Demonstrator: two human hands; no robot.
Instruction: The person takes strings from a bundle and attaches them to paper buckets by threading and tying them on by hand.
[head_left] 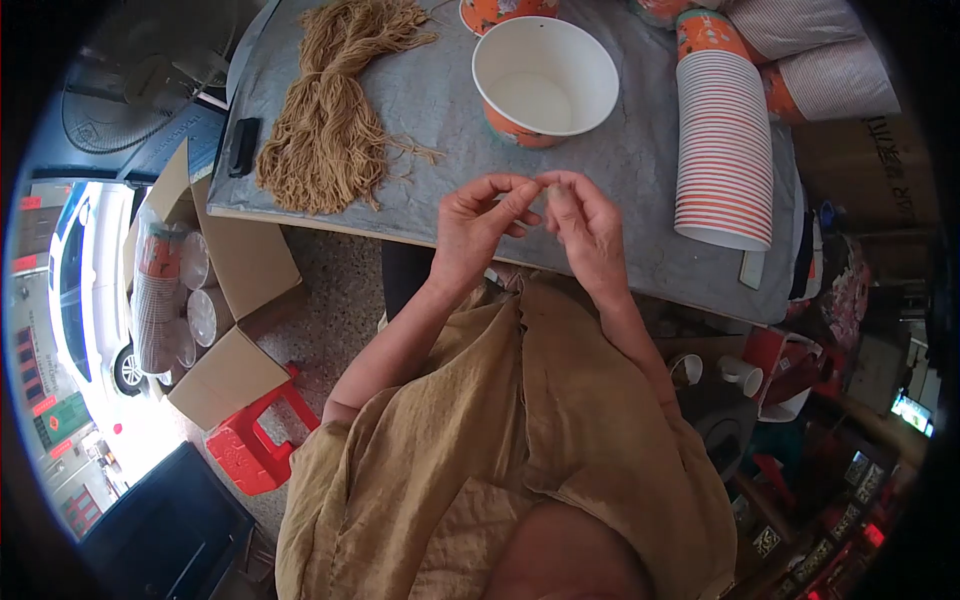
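My left hand (474, 222) and my right hand (590, 228) meet above the table's near edge, thumbs and forefingers pinched close together. What they pinch, if anything, is too small to make out. Just beyond them stands a paper bucket (545, 90), white inside with an orange printed outside, its bottom bare. Part of a similar orange bucket (505, 10) shows behind it. Left of my hands lies a bundle of tan string (325, 130), with loose ends trailing toward the bucket. On the right, a long nested stack of paper buckets (724, 150) lies on its side.
The table (440, 110) has a grey cover. A black object (243, 147) rests near its left edge. More bagged bucket stacks (830, 75) lie at the back right. On the floor at left are an open carton (245, 240) holding wrapped stacks and a red stool (255, 440).
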